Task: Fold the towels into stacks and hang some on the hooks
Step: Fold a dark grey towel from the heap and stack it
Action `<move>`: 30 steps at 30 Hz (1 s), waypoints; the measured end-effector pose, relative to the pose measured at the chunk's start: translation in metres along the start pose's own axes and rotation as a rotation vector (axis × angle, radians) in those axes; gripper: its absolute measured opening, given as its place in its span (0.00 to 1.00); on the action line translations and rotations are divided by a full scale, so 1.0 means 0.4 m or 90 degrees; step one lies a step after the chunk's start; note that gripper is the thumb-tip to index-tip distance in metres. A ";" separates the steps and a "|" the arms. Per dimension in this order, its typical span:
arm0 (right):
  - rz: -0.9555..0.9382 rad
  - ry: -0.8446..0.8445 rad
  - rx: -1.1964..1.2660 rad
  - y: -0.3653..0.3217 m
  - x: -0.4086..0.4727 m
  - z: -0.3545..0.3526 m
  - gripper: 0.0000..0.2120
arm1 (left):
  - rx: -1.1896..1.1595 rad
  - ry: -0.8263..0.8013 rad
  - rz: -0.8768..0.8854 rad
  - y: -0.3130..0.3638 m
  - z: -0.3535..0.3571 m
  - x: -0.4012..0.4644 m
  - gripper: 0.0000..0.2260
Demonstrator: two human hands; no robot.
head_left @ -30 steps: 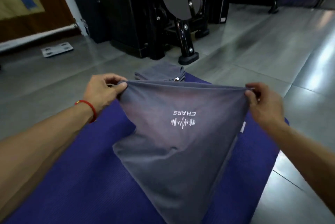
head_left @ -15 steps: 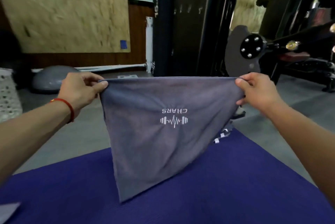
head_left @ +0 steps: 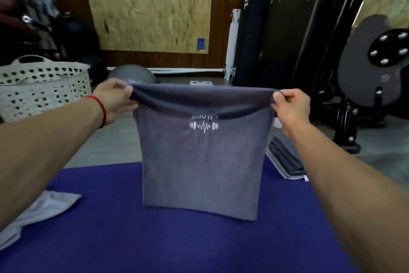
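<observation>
The left hand (head_left: 115, 100) and the right hand (head_left: 292, 107) each pinch a top corner of a gray towel (head_left: 201, 162), and it hangs down between them over the purple mat (head_left: 132, 239). A stack of folded towels (head_left: 285, 162) lies just under the right arm. A white basket (head_left: 44, 91) stands beside the left hand.

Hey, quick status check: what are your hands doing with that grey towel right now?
Left hand and right hand each pinch a top corner. Grey towel hangs over the purple mat. Folded stack sits right; nothing in the way.
</observation>
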State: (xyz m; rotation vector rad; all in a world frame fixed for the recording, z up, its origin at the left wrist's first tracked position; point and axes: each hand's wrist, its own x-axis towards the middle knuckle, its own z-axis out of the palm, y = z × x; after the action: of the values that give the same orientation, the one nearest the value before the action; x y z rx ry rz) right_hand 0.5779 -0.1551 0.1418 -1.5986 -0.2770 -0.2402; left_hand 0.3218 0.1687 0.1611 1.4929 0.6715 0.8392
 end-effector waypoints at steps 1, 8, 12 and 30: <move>-0.012 -0.007 0.037 -0.002 0.001 0.004 0.03 | 0.003 0.005 0.033 0.009 -0.004 -0.008 0.12; -0.065 -0.087 0.179 -0.003 -0.126 -0.094 0.06 | 0.037 -0.122 0.187 -0.013 -0.136 -0.192 0.12; 0.000 -0.230 0.042 0.141 -0.266 -0.185 0.06 | 0.108 -0.135 0.066 -0.204 -0.210 -0.333 0.10; 0.112 -1.065 -0.631 0.607 -0.739 -0.508 0.14 | 0.672 -0.505 -0.066 -0.770 -0.474 -0.908 0.06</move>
State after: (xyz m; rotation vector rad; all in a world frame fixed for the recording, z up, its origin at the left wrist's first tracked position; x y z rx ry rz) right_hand 0.3795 -0.3763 -0.1734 -2.4179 -1.4274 1.3961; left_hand -0.0202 0.0110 -0.1868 2.4745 0.5738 -0.3277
